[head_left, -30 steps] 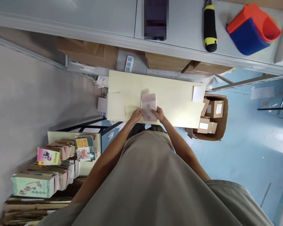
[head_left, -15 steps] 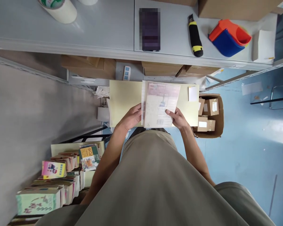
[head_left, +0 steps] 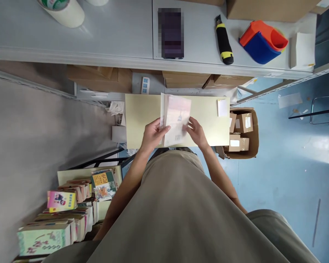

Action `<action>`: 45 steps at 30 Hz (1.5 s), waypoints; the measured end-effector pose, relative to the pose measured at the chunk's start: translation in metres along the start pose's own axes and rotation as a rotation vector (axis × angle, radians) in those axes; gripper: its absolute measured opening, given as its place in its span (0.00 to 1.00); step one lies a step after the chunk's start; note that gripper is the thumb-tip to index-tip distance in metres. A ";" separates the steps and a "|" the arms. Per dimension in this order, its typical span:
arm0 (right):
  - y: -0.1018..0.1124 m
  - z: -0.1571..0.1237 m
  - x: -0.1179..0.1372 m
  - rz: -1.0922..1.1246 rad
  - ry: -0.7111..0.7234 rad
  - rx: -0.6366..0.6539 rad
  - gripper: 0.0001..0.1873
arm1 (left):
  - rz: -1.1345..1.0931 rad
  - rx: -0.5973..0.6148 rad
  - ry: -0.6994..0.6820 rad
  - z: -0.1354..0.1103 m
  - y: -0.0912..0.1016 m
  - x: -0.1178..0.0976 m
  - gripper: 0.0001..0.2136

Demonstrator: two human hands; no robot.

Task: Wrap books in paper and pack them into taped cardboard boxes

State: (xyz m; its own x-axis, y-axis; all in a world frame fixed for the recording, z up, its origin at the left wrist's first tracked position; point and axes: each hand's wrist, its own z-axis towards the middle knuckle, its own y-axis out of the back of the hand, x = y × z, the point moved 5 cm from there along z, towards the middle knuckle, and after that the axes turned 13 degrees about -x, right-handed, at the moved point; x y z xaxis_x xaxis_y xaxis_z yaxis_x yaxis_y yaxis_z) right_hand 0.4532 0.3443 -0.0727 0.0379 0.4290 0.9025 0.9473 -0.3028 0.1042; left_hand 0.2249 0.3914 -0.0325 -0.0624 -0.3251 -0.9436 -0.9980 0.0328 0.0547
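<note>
Bright, even indoor light keeps shadows soft; the deepest lies under the long grey metal shelf [head_left: 71, 54], over the brown cardboard boxes [head_left: 98, 75]. A white patch of glare washes out the glossy blue floor [head_left: 325, 144] at the right. The wide lens bows the shelf's edge and stretches the corners, a dark rectangle [head_left: 170, 33] on the shelf is pixelated, and the pale pink printed booklet [head_left: 178, 113] and the right hand [head_left: 196, 132] on it are smeared by motion — the print is unreadable.

Utility knife [head_left: 224, 41], tape roll [head_left: 65, 11] on shelf [head_left: 98, 36]; books [head_left: 68, 204] stacked, titles unreadable.
</note>
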 end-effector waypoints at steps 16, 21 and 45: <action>-0.031 0.004 0.014 0.070 -0.016 -0.014 0.39 | 0.307 0.094 -0.238 -0.030 -0.020 -0.002 0.28; -0.013 0.000 0.019 0.171 -0.183 0.129 0.41 | 0.127 -0.199 -0.219 -0.002 0.036 0.000 0.36; -0.013 -0.012 0.029 0.105 -0.068 0.112 0.39 | 0.225 -0.217 -0.153 -0.018 0.021 -0.017 0.39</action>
State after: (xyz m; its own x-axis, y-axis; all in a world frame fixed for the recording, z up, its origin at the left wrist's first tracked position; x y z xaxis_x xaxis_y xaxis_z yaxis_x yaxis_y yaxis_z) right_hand 0.4383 0.3505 -0.0435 0.1561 0.4576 0.8753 0.9664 -0.2539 -0.0396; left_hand 0.2046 0.3805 -0.0097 -0.2947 -0.1862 -0.9373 -0.9401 -0.1193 0.3193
